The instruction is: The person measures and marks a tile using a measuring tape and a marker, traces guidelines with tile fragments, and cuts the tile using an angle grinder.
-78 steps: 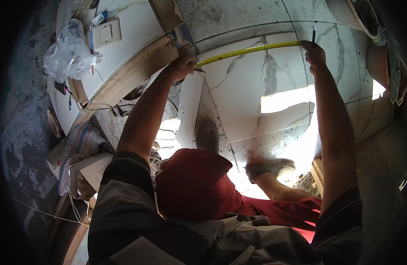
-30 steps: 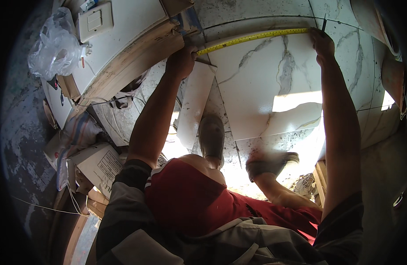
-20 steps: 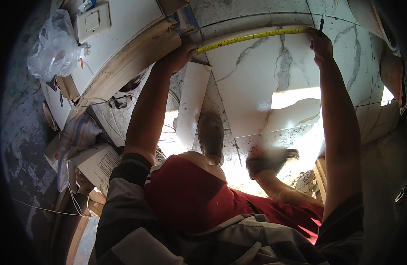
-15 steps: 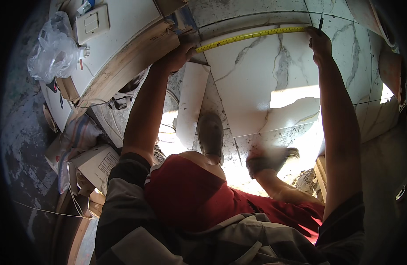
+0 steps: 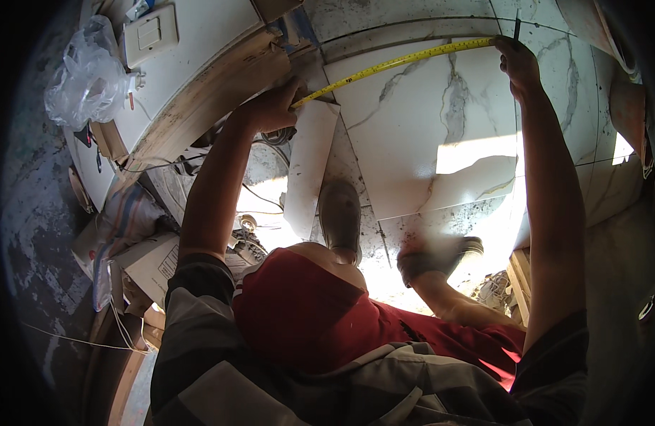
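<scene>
A yellow tape measure (image 5: 406, 57) stretches in a slight bow along the far edge of a large white marble-patterned tile (image 5: 406, 128). My left hand (image 5: 271, 108) is closed on its left end, above a narrow white tile strip (image 5: 310, 167). A dark rounded thing shows under that hand; whether it is the tape's case I cannot tell. At the tile's far right corner, my right hand (image 5: 519, 65) grips the other end of the tape. A thin dark pencil-like stick (image 5: 517, 28) pokes up from the same hand.
A white ledge with a wooden edge (image 5: 207, 96) runs along the left, bearing a switch plate (image 5: 150, 35) and a plastic bag (image 5: 86, 74). Cardboard boxes (image 5: 151, 266) stand below. Cables (image 5: 267, 199) lie near my shoes (image 5: 340, 220).
My left hand has moved toward me and to the left, with more yellow tape now showing. My right hand has shifted slightly farther away at the tile's corner.
</scene>
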`<state>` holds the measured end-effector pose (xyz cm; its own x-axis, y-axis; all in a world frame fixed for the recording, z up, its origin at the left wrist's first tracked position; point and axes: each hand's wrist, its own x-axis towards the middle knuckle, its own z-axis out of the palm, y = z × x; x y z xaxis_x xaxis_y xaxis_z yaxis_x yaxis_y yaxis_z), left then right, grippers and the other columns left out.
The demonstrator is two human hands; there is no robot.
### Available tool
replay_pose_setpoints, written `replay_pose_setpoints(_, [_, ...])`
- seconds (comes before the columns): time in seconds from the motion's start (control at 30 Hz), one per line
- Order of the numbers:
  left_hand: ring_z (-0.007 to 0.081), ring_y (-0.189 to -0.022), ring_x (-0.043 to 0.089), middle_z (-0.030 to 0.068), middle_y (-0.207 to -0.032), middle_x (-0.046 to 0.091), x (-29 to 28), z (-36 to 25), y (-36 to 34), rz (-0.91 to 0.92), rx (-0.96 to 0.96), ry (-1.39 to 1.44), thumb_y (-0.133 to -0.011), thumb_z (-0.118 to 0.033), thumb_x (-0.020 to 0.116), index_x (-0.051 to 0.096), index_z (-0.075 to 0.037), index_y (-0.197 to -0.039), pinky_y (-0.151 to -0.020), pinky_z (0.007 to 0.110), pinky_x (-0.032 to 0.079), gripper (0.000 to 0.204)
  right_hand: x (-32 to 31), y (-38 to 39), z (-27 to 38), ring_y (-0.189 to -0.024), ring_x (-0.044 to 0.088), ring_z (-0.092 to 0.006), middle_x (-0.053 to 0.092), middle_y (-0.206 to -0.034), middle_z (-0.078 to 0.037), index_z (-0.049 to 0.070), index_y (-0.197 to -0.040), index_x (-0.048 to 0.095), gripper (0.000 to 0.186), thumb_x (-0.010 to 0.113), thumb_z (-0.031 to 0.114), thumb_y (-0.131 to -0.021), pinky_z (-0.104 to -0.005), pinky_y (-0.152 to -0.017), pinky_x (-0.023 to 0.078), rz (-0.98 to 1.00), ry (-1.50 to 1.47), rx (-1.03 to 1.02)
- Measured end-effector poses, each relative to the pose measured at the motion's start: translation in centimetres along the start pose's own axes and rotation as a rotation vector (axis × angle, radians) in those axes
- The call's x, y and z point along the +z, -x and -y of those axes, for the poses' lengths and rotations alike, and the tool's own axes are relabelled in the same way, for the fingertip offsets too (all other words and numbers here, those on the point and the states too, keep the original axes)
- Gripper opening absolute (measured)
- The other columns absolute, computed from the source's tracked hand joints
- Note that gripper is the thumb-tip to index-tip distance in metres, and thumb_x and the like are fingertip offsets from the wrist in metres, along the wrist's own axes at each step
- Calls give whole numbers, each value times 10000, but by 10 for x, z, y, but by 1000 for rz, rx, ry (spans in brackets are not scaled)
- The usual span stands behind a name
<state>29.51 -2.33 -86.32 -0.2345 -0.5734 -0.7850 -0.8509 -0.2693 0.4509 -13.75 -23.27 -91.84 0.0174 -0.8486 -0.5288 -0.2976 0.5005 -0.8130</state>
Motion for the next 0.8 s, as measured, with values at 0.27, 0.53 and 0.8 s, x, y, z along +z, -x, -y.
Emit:
replay_pose_setpoints(0.27, [173,-764,590,125,-938,598,26,4,0,87,-47,649,-795,-35,557,385,-36,-1270,-682,321,498,505,-3,10,0,-590,397,-45,457,-676,55,-1,-1112,655,285,645,162,-879,-213,-548,356,121,-111,-59])
replay_pose_setpoints(0.53, [174,-716,640,111,-887,598,25,7,-8,112,-9,774,-833,-74,569,470,9,-1102,-664,309,514,298,11,18,-4,-562,311,-29,362,-644,84,-22,-1169,616,321,627,151,-899,-195,-514,279,54,-117,-53])
replay_pose_setpoints(0.8, [145,-781,654,91,-876,655,4,15,-29,24,41,526,-872,-165,596,576,-9,-964,-772,284,501,182,-12,-4,-17,-511,301,-33,381,-620,84,7,-1144,643,285,627,144,-895,-187,-474,272,-36,-95,26])
